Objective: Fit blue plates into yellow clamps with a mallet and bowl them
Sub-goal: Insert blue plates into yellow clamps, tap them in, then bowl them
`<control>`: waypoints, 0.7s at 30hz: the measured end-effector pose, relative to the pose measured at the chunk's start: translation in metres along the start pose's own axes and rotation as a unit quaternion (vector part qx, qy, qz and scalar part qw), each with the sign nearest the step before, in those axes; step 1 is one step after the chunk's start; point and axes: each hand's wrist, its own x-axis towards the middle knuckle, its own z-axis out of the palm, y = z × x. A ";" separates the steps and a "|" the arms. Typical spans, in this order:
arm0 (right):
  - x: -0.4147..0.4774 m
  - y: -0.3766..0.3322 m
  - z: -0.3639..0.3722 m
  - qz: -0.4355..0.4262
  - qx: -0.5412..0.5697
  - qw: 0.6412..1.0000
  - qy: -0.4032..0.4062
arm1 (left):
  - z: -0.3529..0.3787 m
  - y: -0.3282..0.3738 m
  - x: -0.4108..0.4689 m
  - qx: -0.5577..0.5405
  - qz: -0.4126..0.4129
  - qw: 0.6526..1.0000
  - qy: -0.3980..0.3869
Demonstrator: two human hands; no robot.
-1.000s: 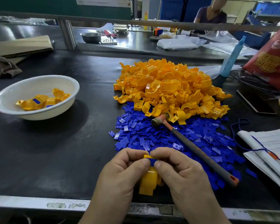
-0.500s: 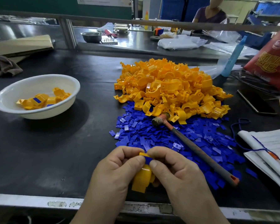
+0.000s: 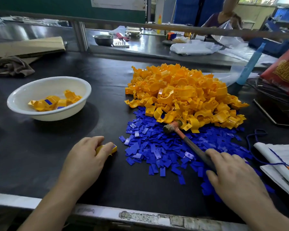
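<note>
Obs., head view. Positions are referred to the mallet (image 3: 187, 140).

- Mallet: lies flat on the loose plates (image 3: 157, 152), head away from the person and touching the near edge of the clamp heap (image 3: 182, 94), handle running back toward the right. Judged: parked on the stock so it is always within reach.
- Right hand (image 3: 232, 177): on the rear part of the handle, fingers laid over the top and thumb on the near side. Cannot tell whether they close round it. Mallet not yet lifted.
- Left hand (image 3: 85, 157): left of the mallet head and nearer the person. It pinches one clamp (image 3: 107, 150) between thumb and fingertips and presses it down on the bare bench (image 3: 40, 164).
- Plate (image 3: 114, 146): shows blue at the exposed end of that clamp, on the side facing the mallet. Depth of seating not visible.
- Judged reason for the hold: hard flat support under the clamp, plate end left uncovered, fingers kept back from the strike point.
- Bowl (image 3: 57, 115): well left of the mallet and beyond the left hand. A few fitted clamps lie inside, so an easy drop for that hand.
- Step in hand, judged: tapping the plate home. Bowling follows.
- Risk: fingertips sit just beside the plate.
</note>
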 end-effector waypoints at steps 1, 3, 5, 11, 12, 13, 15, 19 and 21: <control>0.002 0.002 0.000 0.001 0.004 1.000 0.005 | 0.000 -0.002 -0.002 0.026 -0.002 1.000 -0.004; 0.005 0.003 -0.003 -0.004 0.012 1.000 0.013 | -0.002 -0.004 -0.007 0.062 -0.004 0.998 -0.003; 0.006 0.001 -0.008 -0.003 0.035 0.999 0.021 | -0.001 -0.004 -0.011 0.087 -0.002 0.996 -0.001; -0.014 -0.024 -0.038 0.001 0.335 0.941 0.037 | 0.003 -0.001 -0.007 0.093 0.010 0.995 0.017; -0.016 -0.031 -0.043 0.003 0.394 0.919 0.011 | 0.004 -0.001 -0.006 0.089 0.011 0.996 0.018; -0.016 -0.038 -0.046 -0.008 0.429 0.903 -0.019 | 0.006 -0.001 -0.006 0.085 0.013 0.996 0.020; -0.015 -0.050 -0.046 -0.042 0.447 0.889 -0.091 | 0.008 -0.002 -0.006 0.080 0.018 0.996 0.029; -0.011 -0.069 -0.031 -0.084 0.418 0.893 -0.144 | 0.009 -0.004 -0.005 0.072 0.025 0.996 0.035; -0.010 -0.076 -0.025 -0.106 0.393 0.905 -0.124 | 0.009 -0.005 -0.005 0.071 0.029 0.996 0.039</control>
